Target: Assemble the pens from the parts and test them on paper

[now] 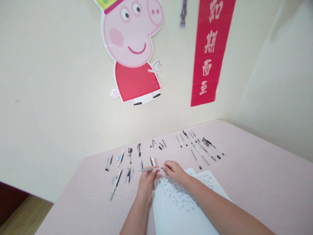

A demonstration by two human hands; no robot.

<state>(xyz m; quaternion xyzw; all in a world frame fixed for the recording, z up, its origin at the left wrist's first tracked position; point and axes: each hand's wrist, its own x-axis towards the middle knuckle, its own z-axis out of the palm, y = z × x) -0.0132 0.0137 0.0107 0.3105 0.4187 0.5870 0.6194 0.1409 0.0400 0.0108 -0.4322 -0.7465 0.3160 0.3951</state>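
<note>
My left hand (146,181) is closed around a slim clear pen barrel (146,169), held level above the pink table (256,182). My right hand (174,171) pinches the barrel's right end with its fingertips. Both hands hover just beyond a white sheet of paper (181,209) covered in small scribbled marks. Several pens and loose pen parts (117,181) lie in rows on the table beyond and left of my hands.
More pens and refills (204,148) lie in a group at the back right of the table. A cartoon pig sticker (134,52) and a red banner (210,52) hang on the wall behind. The table's left edge drops to a wooden floor (22,217).
</note>
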